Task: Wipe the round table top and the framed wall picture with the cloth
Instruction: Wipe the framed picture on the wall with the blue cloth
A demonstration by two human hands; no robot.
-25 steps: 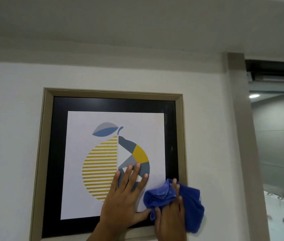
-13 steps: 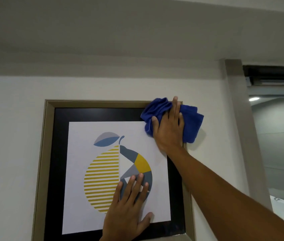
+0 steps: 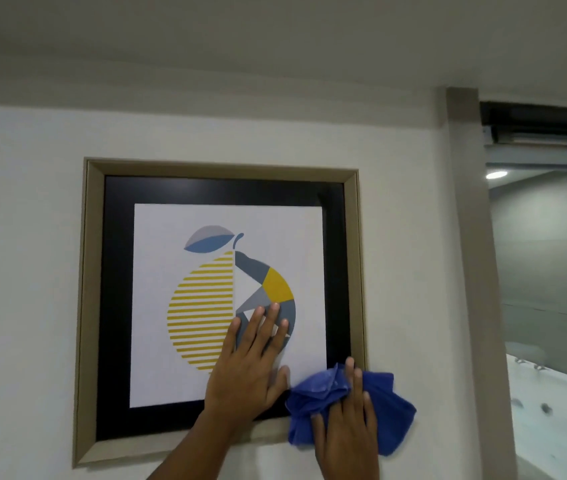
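White wall (image 3: 32, 237), beige-framed lemon pic (image 3: 219, 220), crumpled blue cloth (image 3: 391, 410)

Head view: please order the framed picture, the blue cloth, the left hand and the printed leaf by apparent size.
Largest: framed picture.
Then blue cloth and left hand: about alike, cloth partly covered by the right hand, unranked.
Smallest: printed leaf.

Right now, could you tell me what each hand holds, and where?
Nothing is gripped: the right hand presses the cloth against the picture, lower right corner; the left hand lies flat.
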